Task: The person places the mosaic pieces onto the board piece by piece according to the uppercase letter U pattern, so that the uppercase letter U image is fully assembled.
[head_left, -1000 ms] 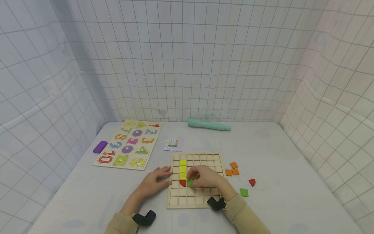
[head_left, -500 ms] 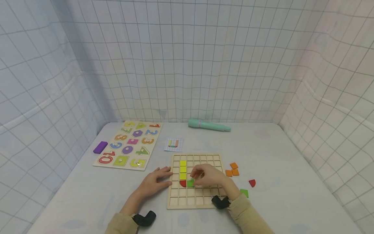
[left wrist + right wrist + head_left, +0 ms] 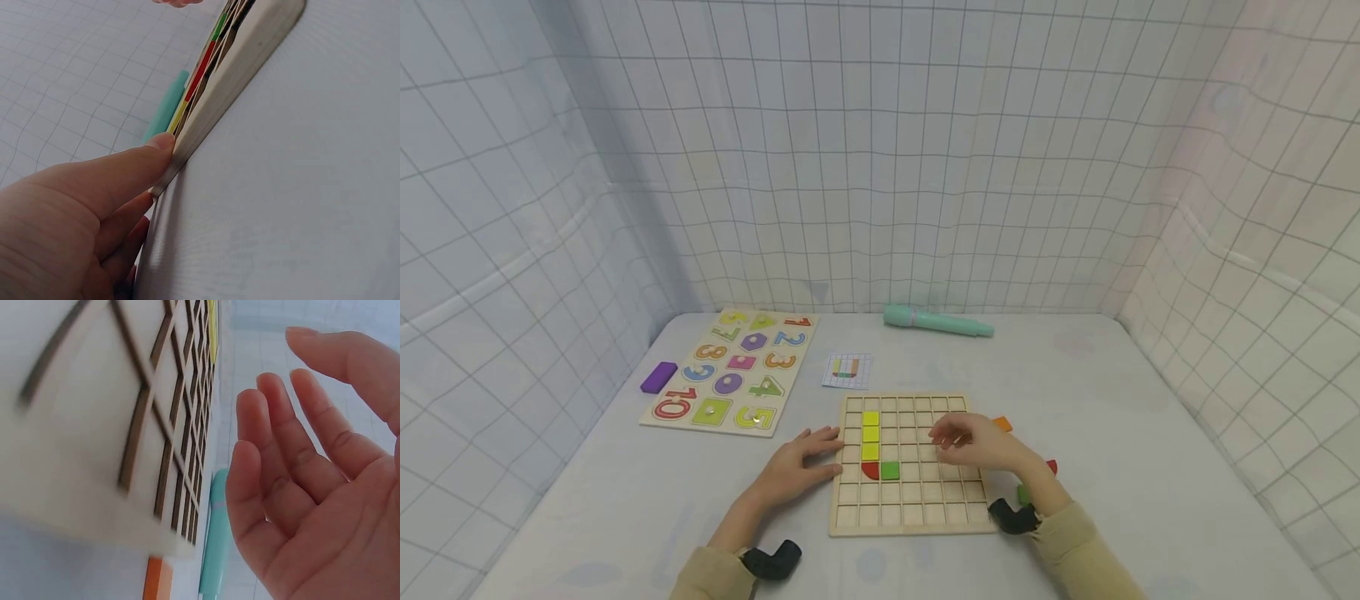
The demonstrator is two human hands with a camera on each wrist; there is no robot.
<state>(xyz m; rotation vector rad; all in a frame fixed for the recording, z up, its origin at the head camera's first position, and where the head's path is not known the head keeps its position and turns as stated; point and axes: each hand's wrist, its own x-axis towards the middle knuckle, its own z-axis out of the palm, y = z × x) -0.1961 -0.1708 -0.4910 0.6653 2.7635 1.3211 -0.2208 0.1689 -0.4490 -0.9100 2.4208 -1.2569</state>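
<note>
A wooden grid board (image 3: 910, 517) lies at the middle front of the table. In its cells sit several flat tiles: a column of yellow squares (image 3: 870, 433), a red quarter-circle (image 3: 870, 471) below them and a green square (image 3: 890, 471) beside the red one. My left hand (image 3: 793, 467) touches the board's left edge with its fingertips and thumb, fingers fairly straight. Over the board's right part hovers my right hand (image 3: 977, 443), its fingers loosely bent and nothing between them, as the palm (image 3: 337, 512) in the right wrist view also shows.
Right of the board, partly behind my right arm, lie an orange tile (image 3: 1003, 424), a red tile (image 3: 1052, 467) and a green tile (image 3: 1023, 495). A pattern card (image 3: 847, 371), a number puzzle board (image 3: 775, 421), a purple block (image 3: 658, 377) and a teal tube-shaped object (image 3: 936, 321) lie farther back.
My right hand has let go of the green square, which now sits beside the red tile, and has moved right across the board. My left hand has stayed in place.
</note>
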